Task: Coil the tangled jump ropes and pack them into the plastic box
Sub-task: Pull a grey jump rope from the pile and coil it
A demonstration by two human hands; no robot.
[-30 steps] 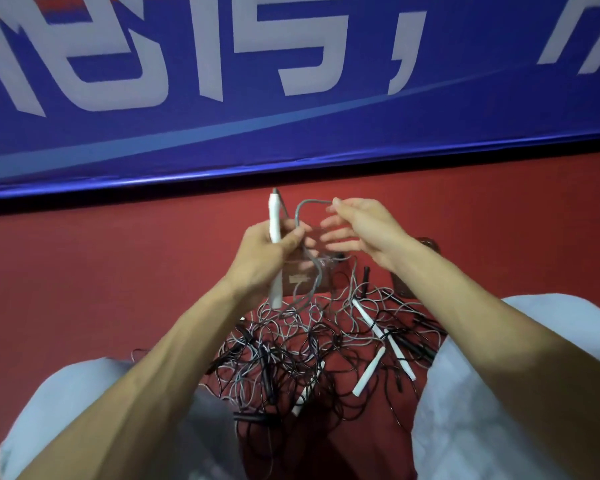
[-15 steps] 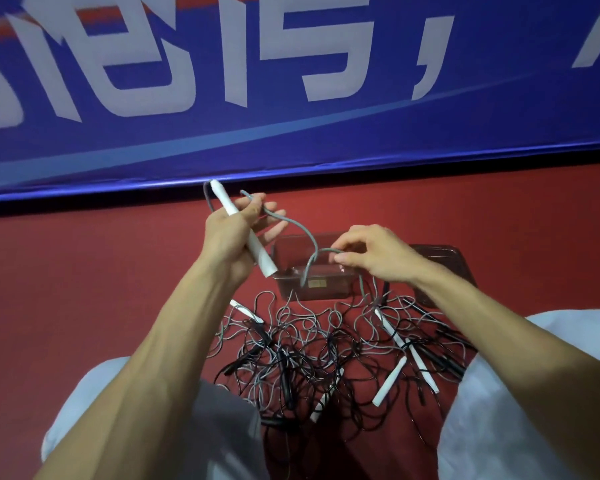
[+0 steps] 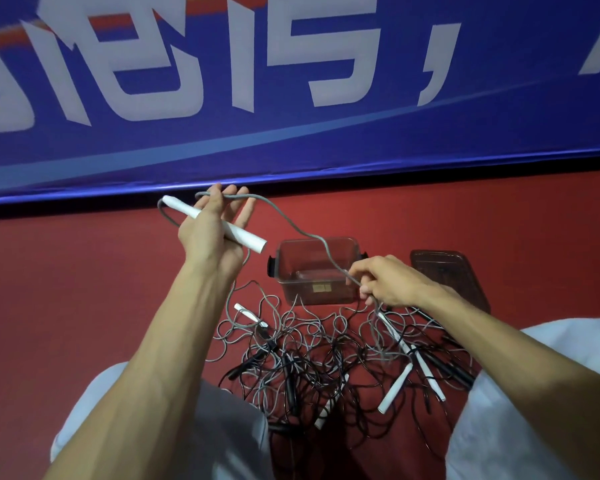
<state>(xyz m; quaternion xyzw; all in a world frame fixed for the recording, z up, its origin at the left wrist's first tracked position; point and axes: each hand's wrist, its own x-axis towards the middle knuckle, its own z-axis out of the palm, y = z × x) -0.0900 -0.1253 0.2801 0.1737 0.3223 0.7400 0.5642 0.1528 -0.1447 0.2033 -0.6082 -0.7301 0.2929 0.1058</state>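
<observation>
Left hand [image 3: 207, 233] grips handle [image 3: 248, 239]; right hand [image 3: 392, 282] pinches rope [image 3: 329, 259].

Head view, facing down, hands near

Left hand [image 3: 212, 233] raised, fingers [image 3: 217, 199] splayed, clasping white handle [image 3: 246, 239], right hand [image 3: 392, 282] lower, fingers [image 3: 364, 271] pinching grey cord [image 3: 298, 233].

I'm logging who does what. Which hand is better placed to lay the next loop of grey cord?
Probably the right hand: it pinches the grey cord above the tangle and can carry it up. The left hand is occupied, gripping the white handle with cord looped over its fingers.
</observation>
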